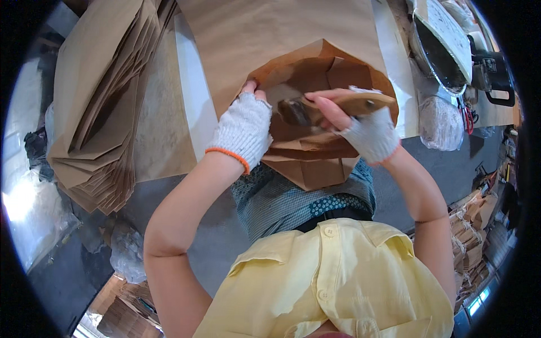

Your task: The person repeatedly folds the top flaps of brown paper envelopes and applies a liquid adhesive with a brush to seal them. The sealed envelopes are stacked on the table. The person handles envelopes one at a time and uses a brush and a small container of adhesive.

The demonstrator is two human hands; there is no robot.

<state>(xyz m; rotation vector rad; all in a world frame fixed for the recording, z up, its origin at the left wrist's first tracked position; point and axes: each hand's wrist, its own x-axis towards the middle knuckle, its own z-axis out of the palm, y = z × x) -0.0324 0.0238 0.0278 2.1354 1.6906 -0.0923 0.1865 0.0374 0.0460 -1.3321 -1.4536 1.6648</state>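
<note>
A large brown paper bag (282, 22) lies on the table, its near end spread into a wide folded opening. My left hand (244, 125), in a white knit fingerless glove with an orange cuff, grips the left edge of that opening; its fingertips are partly hidden behind the paper. In my right hand (360, 121), gloved the same way, is a brush (352, 105) with a wooden handle. Its dark bristles point left over the inside of the opening and are smeared by motion. The near flap of the bag hangs past the table edge by my lap.
A thick stack of folded paper bags (107, 73) overhangs the table edge at left. At far right stand a metal pan (437, 50) with dark contents, a black-handled mug (496, 76), a plastic-wrapped bundle (441, 123) and red-handled scissors (468, 115). Paper bundles (470, 242) are piled lower right.
</note>
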